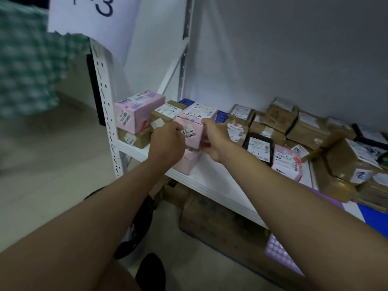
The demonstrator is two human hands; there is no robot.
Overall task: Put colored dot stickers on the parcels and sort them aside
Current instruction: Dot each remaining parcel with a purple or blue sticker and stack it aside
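**Inspector A:** Sorting is judged to be the step in hand. A pink carton (192, 131) is held at the left end of the white shelf (212, 177), on top of a second pink carton (185, 162). The left hand (167, 144) is curled against its near left face, and the right hand (214, 139) is wrapped round its right edge, so the carton is gripped from both sides. A small purple dot sticker (192, 121) is seen on its top edge, so the marking of this parcel is taken as done.

**Inspector B:** And the next move?

**Inspector A:** In my judgement the carton is to be squared on the one beneath and released, after which an unmarked parcel is to be taken from the brown parcels (294, 127) further right. A purple sticker sheet (281, 255) is noted at the lower right, below the right forearm; whether it is resting on anything cannot be told.

**Inspector B:** Surface and surroundings?

**Inspector A:** The shelf is a white board carried on a perforated white upright (105, 114). A third pink carton (138, 113) is stacked on a brown parcel at the far left, just beside the held one. A black-edged mailer (259, 147) and another pink parcel (287, 162) are lying to the right. A grey wall (294, 49) is behind, a paper sign (92, 17) hangs above, and a large cardboard box (220, 219) is stored under the shelf on the floor.
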